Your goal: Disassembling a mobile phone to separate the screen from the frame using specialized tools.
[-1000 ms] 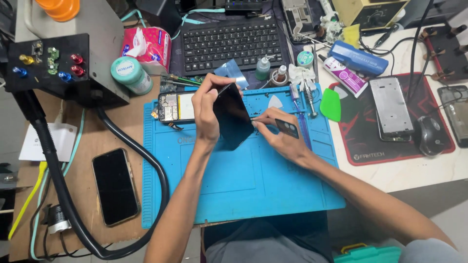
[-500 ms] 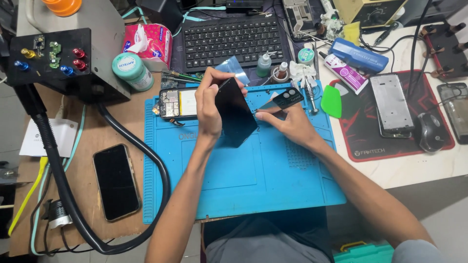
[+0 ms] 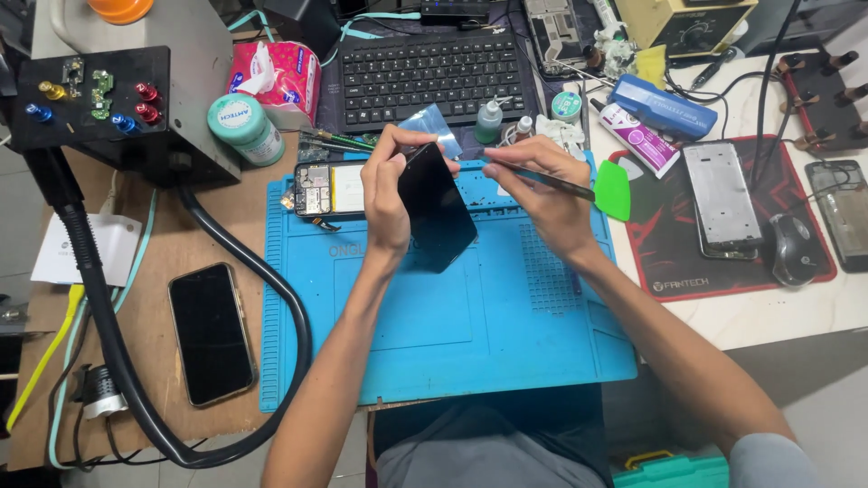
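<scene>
Left hand (image 3: 391, 194) grips a black phone screen panel (image 3: 438, 210) by its upper edge, holding it tilted over the blue silicone work mat (image 3: 452, 316). Right hand (image 3: 542, 185) is closed in a pinch on a thin metal tool (image 3: 553, 183); the tool's near end sits just beside the panel's top corner, and I cannot tell whether it touches.

Just left of the left hand, an opened phone body (image 3: 324, 190) with an exposed board lies on the mat's upper edge. Beyond the fingertips, a small clear-blue plastic sheet (image 3: 434, 126) leans near a black keyboard (image 3: 434, 77).

Packages: a teal round tub (image 3: 244, 126) with a white circular label and a pink tissue pack (image 3: 276, 79) stand well left of the left hand. A white tube (image 3: 640, 137) with a magenta label and a blue oblong box (image 3: 665, 107) lie beyond the right hand. A green pick (image 3: 613, 190) lies just right of it.

1 dark phone (image 3: 210, 333) lies face up on the wooden bench, well left of the left forearm.
</scene>
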